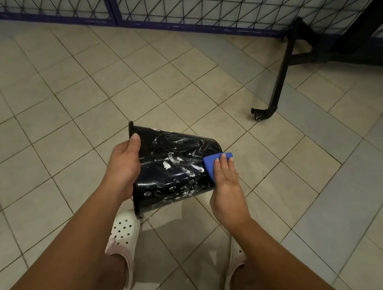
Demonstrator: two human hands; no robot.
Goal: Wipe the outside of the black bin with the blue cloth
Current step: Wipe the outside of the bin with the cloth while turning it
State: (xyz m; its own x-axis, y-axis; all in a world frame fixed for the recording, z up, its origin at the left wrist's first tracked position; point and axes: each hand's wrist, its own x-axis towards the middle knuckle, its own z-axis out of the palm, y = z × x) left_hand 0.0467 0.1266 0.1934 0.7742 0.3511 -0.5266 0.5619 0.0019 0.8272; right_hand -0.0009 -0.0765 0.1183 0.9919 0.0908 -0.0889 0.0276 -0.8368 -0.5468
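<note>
1. Black bin (173, 173): glossy plastic, smeared with white foamy streaks.
2. Blue cloth (212, 164): soft, matt.
3. Floor (72, 99): smooth beige tiles, dull sheen.
4. Shoes (123, 234): white perforated rubbery plastic.

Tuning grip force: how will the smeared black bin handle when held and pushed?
Probably light: the left hand holds the bin tilted by its rim. Likely slippery: white smears on its glossy wall. Round, so may roll if laid down.

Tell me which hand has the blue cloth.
The right hand: its flat fingers press the blue cloth on the black bin, while the left hand only holds its rim.
</note>
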